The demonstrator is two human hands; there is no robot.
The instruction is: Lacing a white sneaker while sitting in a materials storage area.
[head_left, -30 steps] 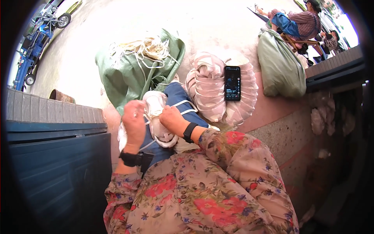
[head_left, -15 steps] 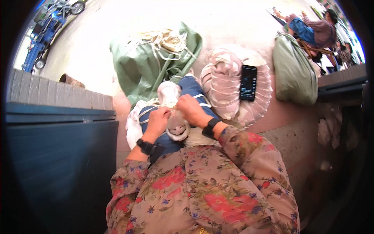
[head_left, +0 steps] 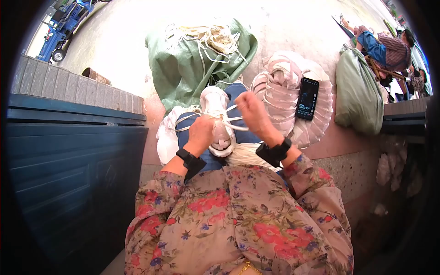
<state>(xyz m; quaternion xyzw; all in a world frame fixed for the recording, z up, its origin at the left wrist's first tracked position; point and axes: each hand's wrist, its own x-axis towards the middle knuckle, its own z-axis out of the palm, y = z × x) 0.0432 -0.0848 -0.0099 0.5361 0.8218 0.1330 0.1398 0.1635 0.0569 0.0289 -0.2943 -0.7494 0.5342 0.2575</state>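
Note:
A pale pink and white sneaker (head_left: 222, 134) lies across my lap on dark blue trousers, its heel end toward me. White shoelaces (head_left: 236, 118) stretch from its middle out to both sides. My left hand (head_left: 200, 134) is closed on a shoelace, against the shoe's left side. My right hand (head_left: 253, 113) forms a fist up and right of the shoe, gripping the lace drawn out to that side. The fingertips of both hands are largely hidden. A bundle of cream laces (head_left: 250, 154) rests by my right thigh.
Ahead stands a green sack (head_left: 176, 68) topped with loose laces (head_left: 213, 39). Right of my lap, a phone (head_left: 307, 98) lies on stacked pale shoes (head_left: 278, 98). Beyond are another green sack (head_left: 360, 91) and a seated person (head_left: 385, 50). A blue door (head_left: 73, 174) flanks my left.
My right hand has moved away from the shoe, up and right, drawing the lace out. My left hand stays beside the shoe. The whole view has shifted slightly.

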